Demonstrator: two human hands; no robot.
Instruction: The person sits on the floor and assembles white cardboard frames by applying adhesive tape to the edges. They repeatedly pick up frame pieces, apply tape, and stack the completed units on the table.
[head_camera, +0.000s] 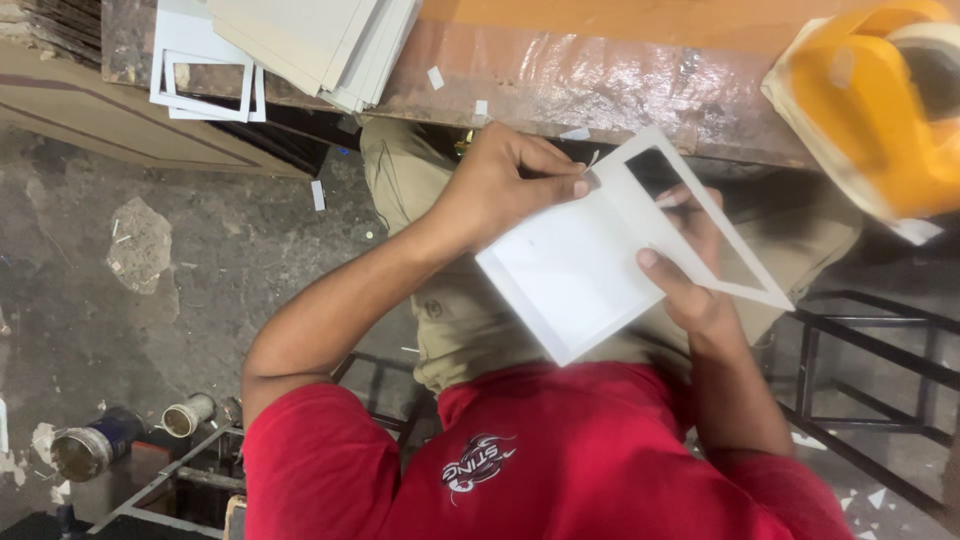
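Both hands were on a white card frame (590, 275) with a cut-out window, held over the lap just below the surface (620, 80) edge. Left hand (500, 185) pinched its top edge, fingers closed. Right hand (690, 265) gripped the window side from beneath, thumb on top. Yellow tape dispenser (880, 110) sat on the surface at right, card stack (320, 40) at left.

Dim, warm indoor light; glare on white card (575, 275); blurred yellow tape dispenser (880, 110) at the corner.
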